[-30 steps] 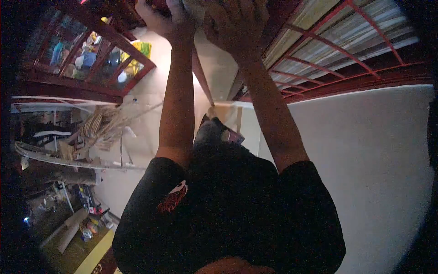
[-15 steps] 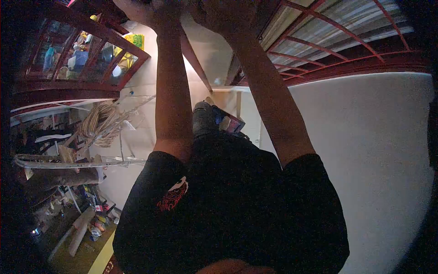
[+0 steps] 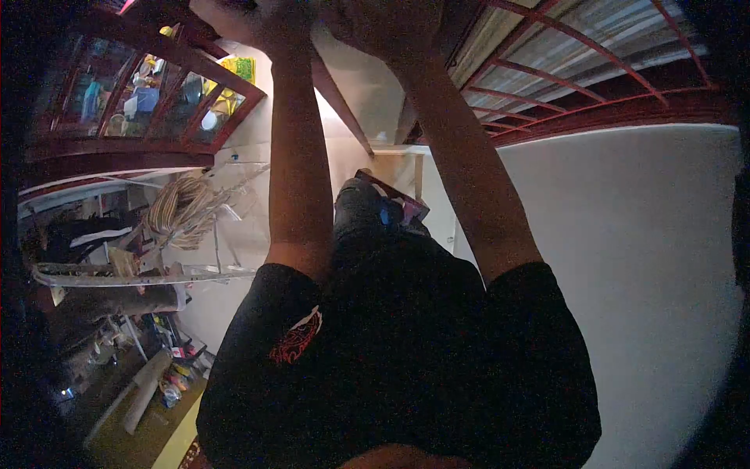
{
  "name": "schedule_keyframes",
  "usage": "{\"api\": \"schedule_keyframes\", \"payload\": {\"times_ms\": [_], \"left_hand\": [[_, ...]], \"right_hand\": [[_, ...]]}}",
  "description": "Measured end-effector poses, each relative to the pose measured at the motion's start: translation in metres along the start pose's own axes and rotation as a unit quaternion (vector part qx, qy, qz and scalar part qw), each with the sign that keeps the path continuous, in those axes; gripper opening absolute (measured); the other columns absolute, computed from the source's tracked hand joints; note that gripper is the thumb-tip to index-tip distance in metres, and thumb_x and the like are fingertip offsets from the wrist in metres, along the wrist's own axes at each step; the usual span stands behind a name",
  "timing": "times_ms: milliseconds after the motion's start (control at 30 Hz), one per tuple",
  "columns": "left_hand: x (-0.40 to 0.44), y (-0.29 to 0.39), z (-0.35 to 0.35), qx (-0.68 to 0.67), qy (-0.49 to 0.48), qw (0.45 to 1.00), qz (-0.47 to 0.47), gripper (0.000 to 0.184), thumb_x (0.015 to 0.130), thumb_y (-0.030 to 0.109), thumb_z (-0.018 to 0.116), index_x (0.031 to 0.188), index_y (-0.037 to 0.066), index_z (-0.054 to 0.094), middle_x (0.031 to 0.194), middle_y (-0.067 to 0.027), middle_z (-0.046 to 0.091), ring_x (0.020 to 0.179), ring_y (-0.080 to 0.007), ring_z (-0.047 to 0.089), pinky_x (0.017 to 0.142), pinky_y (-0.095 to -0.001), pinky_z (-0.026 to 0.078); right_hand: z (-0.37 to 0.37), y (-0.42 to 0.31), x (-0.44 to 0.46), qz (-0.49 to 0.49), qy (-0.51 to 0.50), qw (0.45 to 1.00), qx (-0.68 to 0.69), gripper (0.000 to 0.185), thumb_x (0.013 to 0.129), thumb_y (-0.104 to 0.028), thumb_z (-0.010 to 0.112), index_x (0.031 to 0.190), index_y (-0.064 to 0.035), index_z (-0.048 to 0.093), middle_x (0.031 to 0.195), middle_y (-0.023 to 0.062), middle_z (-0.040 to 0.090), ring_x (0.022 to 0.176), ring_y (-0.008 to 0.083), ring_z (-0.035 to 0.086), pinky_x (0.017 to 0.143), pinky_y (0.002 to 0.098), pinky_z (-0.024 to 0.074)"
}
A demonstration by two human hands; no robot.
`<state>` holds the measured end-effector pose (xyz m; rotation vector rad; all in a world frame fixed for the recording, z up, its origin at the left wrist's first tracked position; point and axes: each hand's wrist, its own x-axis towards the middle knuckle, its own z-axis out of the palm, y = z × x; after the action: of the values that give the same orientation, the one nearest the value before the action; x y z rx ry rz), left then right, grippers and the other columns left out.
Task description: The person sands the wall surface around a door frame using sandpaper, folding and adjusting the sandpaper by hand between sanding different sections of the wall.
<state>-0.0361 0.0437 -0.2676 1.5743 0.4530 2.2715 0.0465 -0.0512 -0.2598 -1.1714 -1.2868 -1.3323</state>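
Dim room, pale wall [image 3: 617,273]. Left hand [image 3: 250,23], right hand [image 3: 387,27]: raised, cropped by top edge; finger spread and any hold, cannot tell. Red-framed glass panes [image 3: 168,102]: near left hand, view's left. Red-barred grille [image 3: 555,80]: near right hand, view's right.

One left hand [image 3: 254,25], one right hand [image 3: 383,27], two forearms [image 3: 301,172], one coil [image 3: 180,211], one shirt [image 3: 406,336].

Black shirt [image 3: 406,344], red-and-white print [image 3: 298,339]
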Motion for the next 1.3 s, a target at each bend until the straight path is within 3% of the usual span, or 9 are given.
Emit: {"api": "schedule_keyframes", "payload": {"times_ms": [100,167,233,733,1100,1167,1200,1267,1300], "left_hand": [[-0.002,0.015,0.000,0.032,-0.001,0.998,-0.045,0.039,0.100,0.023,0.053,0.130,-0.002,0.048,0.110,-0.0100,0.059,0.096,-0.0191,0.055,0.086,-0.0314,0.044],[-0.003,0.023,0.001,0.026,-0.003,0.998,-0.059,0.039,0.100,0.023,0.052,0.131,-0.001,0.048,0.110,-0.0103,0.059,0.096,-0.0194,0.055,0.086,-0.0312,0.044],[-0.002,0.027,0.001,0.009,-0.008,0.997,-0.077,0.038,0.101,0.023,0.051,0.131,-0.001,0.048,0.111,-0.0113,0.060,0.097,-0.0196,0.056,0.086,-0.0306,0.044],[0.001,-0.010,0.004,-0.027,0.018,0.999,0.043,0.039,0.101,0.026,0.052,0.129,-0.001,0.050,0.109,-0.0090,0.057,0.093,-0.0170,0.054,0.083,-0.0311,0.044],[-0.001,0.011,0.003,0.021,0.009,1.000,-0.004,0.037,0.101,0.025,0.050,0.127,0.000,0.052,0.105,-0.0088,0.059,0.090,-0.0174,0.055,0.081,-0.0305,0.044],[-0.002,0.013,0.001,0.025,0.002,1.000,-0.010,0.036,0.101,0.025,0.050,0.127,-0.001,0.051,0.104,-0.0091,0.060,0.091,-0.0173,0.055,0.080,-0.0303,0.044],[-0.001,0.015,0.001,0.032,0.004,0.999,-0.016,0.036,0.101,0.025,0.050,0.127,0.000,0.051,0.105,-0.0093,0.060,0.091,-0.0173,0.055,0.080,-0.0304,0.045],[-0.002,0.015,0.004,0.039,0.006,0.999,-0.023,0.036,0.102,0.025,0.050,0.128,0.000,0.051,0.105,-0.0095,0.060,0.092,-0.0173,0.056,0.080,-0.0305,0.045],[-0.002,0.013,0.003,0.045,0.008,0.999,-0.022,0.036,0.101,0.024,0.050,0.128,-0.001,0.051,0.106,-0.0097,0.060,0.092,-0.0174,0.056,0.080,-0.0305,0.045]], "right_hand": [[-0.003,0.001,0.000,0.014,-0.081,0.996,-0.033,0.028,0.086,-0.029,0.062,0.113,-0.0218,0.062,0.133,0.0017,0.055,0.123,0.0232,0.050,0.104,0.0440,0.0384],[0.010,0.005,-0.004,-0.013,0.055,0.998,-0.008,0.027,0.086,-0.030,0.063,0.112,-0.0216,0.063,0.132,0.0020,0.056,0.123,0.0223,0.050,0.104,0.0435,0.0389],[0.015,0.005,-0.003,-0.019,0.058,0.998,-0.001,0.028,0.085,-0.030,0.064,0.112,-0.0211,0.063,0.132,0.0023,0.056,0.123,0.0225,0.050,0.104,0.0434,0.0392],[0.004,0.004,-0.005,-0.011,-0.004,1.000,0.019,0.032,0.086,-0.026,0.061,0.117,-0.0201,0.062,0.134,0.0040,0.054,0.126,0.0239,0.047,0.104,0.0443,0.0392],[0.010,0.008,-0.008,-0.010,-0.010,1.000,0.011,0.034,0.085,-0.026,0.061,0.118,-0.0206,0.062,0.135,0.0037,0.054,0.127,0.0235,0.047,0.105,0.0446,0.0382],[0.019,0.005,-0.003,-0.017,0.091,0.995,0.029,0.035,0.085,-0.026,0.062,0.119,-0.0209,0.061,0.135,0.0032,0.054,0.127,0.0227,0.047,0.105,0.0444,0.0379],[0.012,0.004,-0.002,-0.015,0.091,0.995,0.027,0.035,0.085,-0.026,0.062,0.119,-0.0209,0.061,0.135,0.0032,0.054,0.127,0.0227,0.047,0.105,0.0444,0.0379],[-0.007,0.004,-0.003,0.001,-0.047,0.999,-0.012,0.036,0.084,-0.027,0.064,0.119,-0.0205,0.061,0.134,0.0029,0.054,0.127,0.0220,0.047,0.104,0.0435,0.0389],[-0.002,0.004,-0.003,0.001,-0.047,0.999,-0.013,0.036,0.084,-0.027,0.064,0.119,-0.0205,0.061,0.134,0.0029,0.054,0.127,0.0220,0.047,0.104,0.0435,0.0389]]}}
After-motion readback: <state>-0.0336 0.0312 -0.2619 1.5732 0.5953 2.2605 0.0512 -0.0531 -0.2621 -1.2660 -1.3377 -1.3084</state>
